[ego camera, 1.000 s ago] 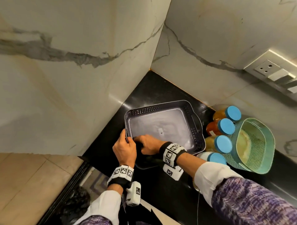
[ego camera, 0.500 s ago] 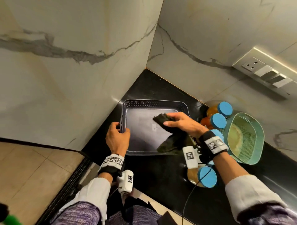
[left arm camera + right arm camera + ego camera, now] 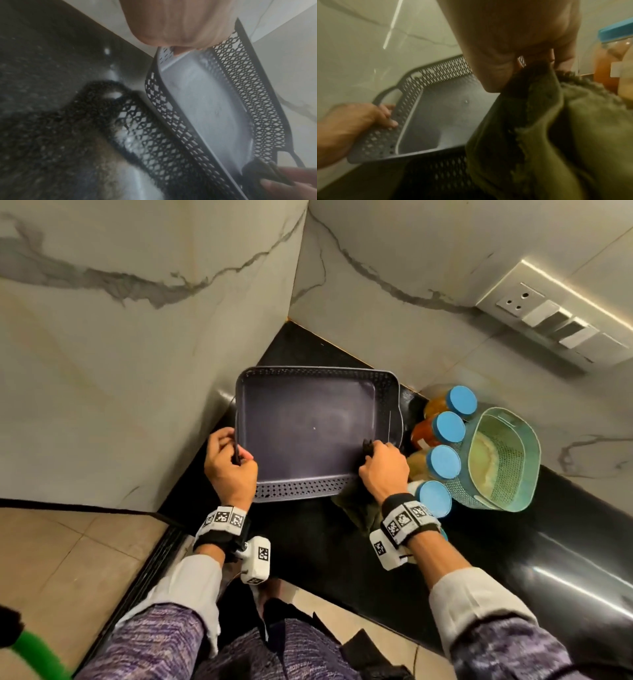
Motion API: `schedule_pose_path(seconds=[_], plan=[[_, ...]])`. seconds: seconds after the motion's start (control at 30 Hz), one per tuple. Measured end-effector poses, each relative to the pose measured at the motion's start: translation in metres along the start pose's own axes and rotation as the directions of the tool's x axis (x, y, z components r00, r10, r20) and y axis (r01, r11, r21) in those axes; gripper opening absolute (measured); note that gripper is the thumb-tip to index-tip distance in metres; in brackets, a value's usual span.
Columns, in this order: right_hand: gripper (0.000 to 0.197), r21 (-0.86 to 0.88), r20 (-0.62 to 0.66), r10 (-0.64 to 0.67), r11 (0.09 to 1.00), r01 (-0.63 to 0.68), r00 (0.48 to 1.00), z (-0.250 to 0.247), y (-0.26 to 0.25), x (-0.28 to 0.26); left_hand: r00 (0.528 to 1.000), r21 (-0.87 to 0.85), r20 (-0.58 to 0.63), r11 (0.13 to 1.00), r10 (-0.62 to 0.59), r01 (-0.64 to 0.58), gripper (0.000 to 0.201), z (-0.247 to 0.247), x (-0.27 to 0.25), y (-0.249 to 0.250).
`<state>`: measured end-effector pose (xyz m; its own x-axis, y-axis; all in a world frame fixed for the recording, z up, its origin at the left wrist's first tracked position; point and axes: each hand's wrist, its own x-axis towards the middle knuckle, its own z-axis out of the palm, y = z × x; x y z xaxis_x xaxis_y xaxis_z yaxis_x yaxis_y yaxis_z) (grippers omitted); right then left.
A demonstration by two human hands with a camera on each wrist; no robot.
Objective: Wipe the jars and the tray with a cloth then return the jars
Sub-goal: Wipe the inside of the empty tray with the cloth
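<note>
A dark grey perforated tray stands on the black counter in the wall corner, its near side lifted a little. My left hand grips its left handle, fingers curled round the rim. My right hand holds a dark olive cloth bunched at the tray's near right corner; the cloth hangs over the tray edge. Several jars with blue lids stand in a row just right of the tray.
A teal perforated basket sits right of the jars. Marble walls close the corner behind and left of the tray. A switch panel is on the right wall. The counter's front edge runs near my body.
My right hand has swept the cloth from the tray's middle to its near right corner. The left hand keeps hold of the left handle. The camera view has shifted.
</note>
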<state>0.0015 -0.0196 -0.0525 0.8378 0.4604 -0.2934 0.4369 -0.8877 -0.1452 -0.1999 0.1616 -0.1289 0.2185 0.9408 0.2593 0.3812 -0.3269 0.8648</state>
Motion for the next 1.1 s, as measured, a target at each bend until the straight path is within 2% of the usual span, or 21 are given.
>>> schedule_pose_path(seconds=[0.17, 0.3, 0.4, 0.47, 0.53, 0.6, 0.67, 0.73, 0.9, 0.97, 1.03, 1.1], plan=[[0.024, -0.069, -0.022, 0.023, 0.997, -0.025, 0.999, 0.042, -0.004, -0.013, 0.999, -0.044, 0.008, 0.998, 0.054, -0.053, 0.017, -0.002, -0.008, -0.006], [0.014, 0.148, -0.087, 0.078, 0.987, -0.065, 0.993, 0.062, 0.001, -0.022, 0.999, -0.115, 0.017, 0.993, 0.04, -0.037, 0.02, 0.001, -0.013, -0.013], [0.015, 0.252, -0.088, 0.102, 0.965, -0.077, 0.991, 0.066, -0.002, -0.033, 0.999, -0.133, 0.03, 0.991, 0.026, -0.022, 0.023, 0.005, -0.018, -0.016], [0.02, 0.325, -0.086, 0.112, 0.943, -0.078, 0.99, 0.074, -0.023, -0.048, 1.0, -0.137, 0.028, 0.991, -0.008, 0.012, 0.028, 0.009, -0.02, -0.02], [0.025, 0.422, -0.082, 0.06, 0.906, -0.02, 0.995, 0.088, -0.06, -0.068, 1.0, -0.128, 0.02, 0.992, 0.003, 0.0, 0.028, 0.009, -0.021, -0.023], [0.028, 0.472, -0.036, -0.046, 0.88, 0.058, 0.998, 0.098, -0.095, -0.087, 0.999, -0.11, 0.015, 0.993, 0.036, -0.034, 0.029, 0.006, -0.019, -0.019], [0.029, 0.432, 0.001, -0.176, 0.888, 0.158, 0.984, 0.101, -0.099, -0.091, 0.998, -0.111, 0.027, 0.993, 0.048, -0.045, 0.043, 0.001, -0.02, -0.016], [0.028, 0.326, 0.014, -0.219, 0.923, 0.203, 0.976, 0.09, -0.077, -0.076, 0.998, -0.088, 0.035, 0.995, 0.052, -0.049, 0.058, -0.004, -0.019, -0.015], [0.018, 0.144, -0.091, -0.038, 0.988, 0.051, 0.995, 0.063, 0.003, -0.032, 0.999, -0.072, 0.002, 0.996, 0.047, -0.047, 0.069, -0.003, -0.019, -0.012], [0.017, 0.186, -0.121, 0.012, 0.982, 0.011, 0.993, 0.065, 0.005, -0.033, 0.997, -0.082, -0.022, 0.994, 0.068, -0.07, 0.066, -0.003, -0.021, -0.012], [0.019, 0.298, -0.121, 0.076, 0.954, -0.036, 0.99, 0.074, -0.008, -0.046, 0.996, -0.089, -0.019, 0.992, 0.086, -0.087, 0.057, 0.0, -0.023, -0.013], [0.022, 0.387, -0.103, 0.076, 0.922, -0.03, 0.992, 0.089, -0.031, -0.064, 0.995, -0.086, 0.008, 0.992, 0.096, -0.095, 0.053, 0.002, -0.021, -0.013]])
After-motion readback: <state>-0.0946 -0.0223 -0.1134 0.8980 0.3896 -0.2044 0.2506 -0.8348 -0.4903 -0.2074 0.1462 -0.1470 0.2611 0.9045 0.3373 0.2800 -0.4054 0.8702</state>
